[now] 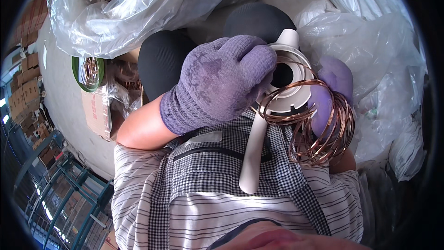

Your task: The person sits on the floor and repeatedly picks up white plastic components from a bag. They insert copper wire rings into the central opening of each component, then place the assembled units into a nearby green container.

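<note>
My left hand (217,76), in a purple knit glove, is closed on the rim of an off-white plastic ring-shaped part (299,96). This part has a round central opening, a short stub at its far side and a long handle pointing toward my chest. Several thin copper-coloured metal rings (342,132) hang in a loose bundle from my right hand (334,78), also gloved in purple. Its fingers are curled through the bundle, with the tips partly hidden. One or more rings lie against the near edge of the plastic part.
Clear plastic bags surround my knees; the far-left bag (134,11) holds grey-white plastic parts. A green round container (88,74) with metal rings sits at the left beside a cardboard box (96,111). Farther left are stacked cartons (25,90) and a green metal frame (69,180).
</note>
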A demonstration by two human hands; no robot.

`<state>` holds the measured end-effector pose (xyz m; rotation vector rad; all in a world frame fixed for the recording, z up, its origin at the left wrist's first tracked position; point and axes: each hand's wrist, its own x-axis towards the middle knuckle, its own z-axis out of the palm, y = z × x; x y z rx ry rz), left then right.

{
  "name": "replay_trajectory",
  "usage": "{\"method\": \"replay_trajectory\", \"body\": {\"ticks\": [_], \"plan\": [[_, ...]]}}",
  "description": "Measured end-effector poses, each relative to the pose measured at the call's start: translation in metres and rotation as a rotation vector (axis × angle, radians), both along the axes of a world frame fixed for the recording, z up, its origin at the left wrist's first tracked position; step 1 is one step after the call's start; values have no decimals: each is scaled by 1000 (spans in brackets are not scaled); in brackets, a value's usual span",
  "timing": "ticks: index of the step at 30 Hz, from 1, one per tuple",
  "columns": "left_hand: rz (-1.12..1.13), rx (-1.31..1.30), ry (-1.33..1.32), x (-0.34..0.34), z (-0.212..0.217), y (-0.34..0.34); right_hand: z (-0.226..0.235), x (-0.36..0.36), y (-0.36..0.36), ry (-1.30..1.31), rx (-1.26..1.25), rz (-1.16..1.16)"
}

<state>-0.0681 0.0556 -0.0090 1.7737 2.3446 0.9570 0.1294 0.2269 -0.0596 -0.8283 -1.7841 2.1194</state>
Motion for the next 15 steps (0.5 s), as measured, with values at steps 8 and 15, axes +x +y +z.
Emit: {"method": "replay_trajectory", "body": {"ticks": [8,15], "plan": [[8,102,32,9,-6,2,-3,2,30,62,-286,283],[-4,181,-199,-2,-11,9,-9,-7,19,190,-228,261]]}}
